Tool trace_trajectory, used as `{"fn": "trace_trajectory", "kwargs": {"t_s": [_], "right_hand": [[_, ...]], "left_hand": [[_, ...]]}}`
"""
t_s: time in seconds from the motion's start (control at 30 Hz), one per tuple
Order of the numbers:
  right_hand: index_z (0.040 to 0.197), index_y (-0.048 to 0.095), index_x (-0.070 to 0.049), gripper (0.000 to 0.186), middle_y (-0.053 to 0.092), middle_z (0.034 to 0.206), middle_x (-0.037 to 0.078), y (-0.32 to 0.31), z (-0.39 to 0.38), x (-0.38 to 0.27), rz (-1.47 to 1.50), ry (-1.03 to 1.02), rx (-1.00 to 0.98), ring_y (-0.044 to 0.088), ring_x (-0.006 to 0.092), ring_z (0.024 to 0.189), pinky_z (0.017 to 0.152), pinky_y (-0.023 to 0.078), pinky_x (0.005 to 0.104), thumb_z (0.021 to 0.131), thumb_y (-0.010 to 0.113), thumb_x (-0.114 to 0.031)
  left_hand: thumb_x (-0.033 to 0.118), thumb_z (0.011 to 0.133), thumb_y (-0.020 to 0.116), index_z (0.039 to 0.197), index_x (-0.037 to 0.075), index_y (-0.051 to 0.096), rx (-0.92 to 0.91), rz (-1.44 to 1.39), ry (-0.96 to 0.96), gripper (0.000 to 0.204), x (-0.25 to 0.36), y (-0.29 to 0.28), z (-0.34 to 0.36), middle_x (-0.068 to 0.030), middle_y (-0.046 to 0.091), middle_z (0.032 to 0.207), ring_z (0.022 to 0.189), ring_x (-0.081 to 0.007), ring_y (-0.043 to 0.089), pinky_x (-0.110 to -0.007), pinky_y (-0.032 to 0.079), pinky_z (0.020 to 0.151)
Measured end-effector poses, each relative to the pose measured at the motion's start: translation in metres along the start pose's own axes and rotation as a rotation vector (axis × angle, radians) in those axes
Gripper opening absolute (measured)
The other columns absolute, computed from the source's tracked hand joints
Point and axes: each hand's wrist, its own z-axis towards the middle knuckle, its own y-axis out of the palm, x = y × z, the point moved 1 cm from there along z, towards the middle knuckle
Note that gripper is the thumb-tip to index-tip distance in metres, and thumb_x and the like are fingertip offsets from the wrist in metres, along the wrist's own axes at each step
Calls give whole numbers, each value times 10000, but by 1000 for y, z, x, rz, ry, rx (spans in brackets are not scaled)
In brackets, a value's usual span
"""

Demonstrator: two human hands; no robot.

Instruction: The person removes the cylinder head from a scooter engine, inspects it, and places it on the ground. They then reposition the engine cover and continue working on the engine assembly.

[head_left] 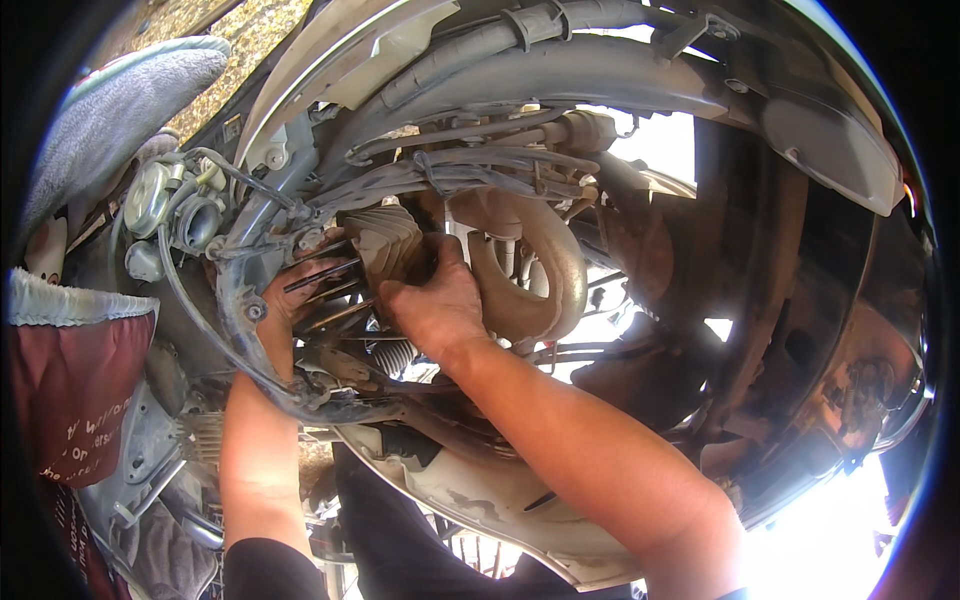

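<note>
While the half-curled right hand (437,308) grips the finned cylinder's edge (390,242), studs (325,275) crowd the left hand (283,300), its hold unclear.

Maroon fabric (85,385) far left; grey plush cloth (140,110) above.

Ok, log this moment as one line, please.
left hand: at dark rods, fingers partly hidden | right hand: holding finned block | nearby: curved tan pipe | far left: dark red fabric
</note>
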Motion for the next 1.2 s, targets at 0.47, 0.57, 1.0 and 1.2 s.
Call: {"fn": "trace_trajectory", "kwargs": {"t_s": [0.47,0.57,1.0,1.2], "right_hand": [[1273,379,-57,750,630,1127,251,2,-9,0,-224,-106,15,584,424,1098,959,463,448,687,816,-227],[1262,375,-38,764,615,1136,256,4,-6,-2,-309,-38,10,578,426,1100,955,464,451,682,830,-238],[1166,432,30,714,583,1132,244,31,-14,3,-337,-178,104,580,392,1064,952,466,432,638,850,-209],[1226,403,24,780,575,1174,250,23,-11,20,-46,-199,-26,579,373,1097,949,471,398,641,860,-216]], "left_hand": [[213,821,717,1462,-11,335,42,55,-28,778,-17,-38,1,-103,432,1449,1239,-191,526,-296,450,1014],[256,824,723,1469,-10,326,-26,61,44,802,-15,-36,1,-107,445,1444,1235,-214,529,-312,439,1023],[202,863,653,1253,-16,582,269,158,-35,453,6,-6,-25,-115,539,1361,1218,-227,541,-322,435,1019],[138,862,672,1276,19,523,218,134,211,456,-25,-30,-25,-112,631,1206,1107,-228,609,-352,488,967]]}}
